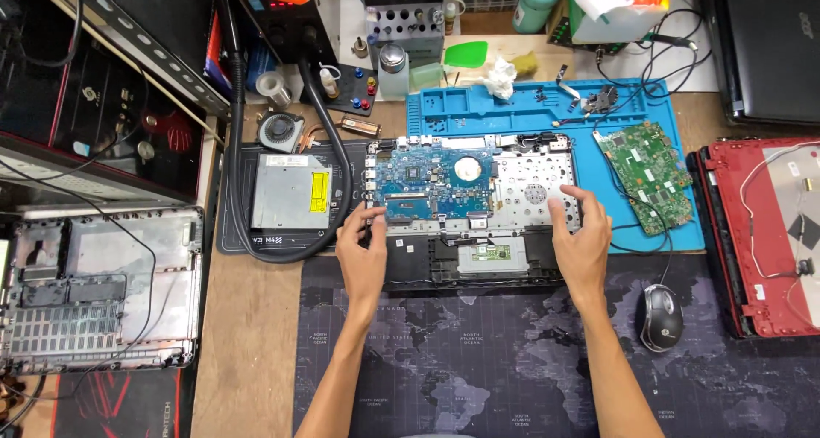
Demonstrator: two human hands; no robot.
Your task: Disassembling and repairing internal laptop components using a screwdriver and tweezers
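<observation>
An opened laptop base (pixel 478 233) lies in the middle of the table (pixel 248 335), its far part on a blue mat (pixel 547 109) and its near edge on a dark map-printed pad (pixel 478 353). Inside it sits a blue board (pixel 431 182) on the left and a bare perforated metal plate (pixel 534 182) on the right, with a touchpad module (pixel 491 254) near the front edge. The left hand (pixel 363 254) rests on the base's left front corner, its fingers (pixel 374 218) loosely spread and touching the near-left edge of the blue board; whether they pinch anything cannot be told. The right hand (pixel 581 237) lies flat on the right side of the base, fingers (pixel 571 201) slightly spread and pressing on the metal plate, holding nothing. A green board (pixel 645 173) lies on the blue mat just right of the base, with a thin black cable running past it. A mouse (pixel 660 317) sits on the pad near the right forearm. Left of the base, a silver optical drive (pixel 290 192) lies on a small black mat, ringed by a thick black hose (pixel 329 148), with a small fan (pixel 280 131) beyond it. A grey laptop shell (pixel 102 289) lies at the far left, a red laptop lid (pixel 760 233) at the far right.
</observation>
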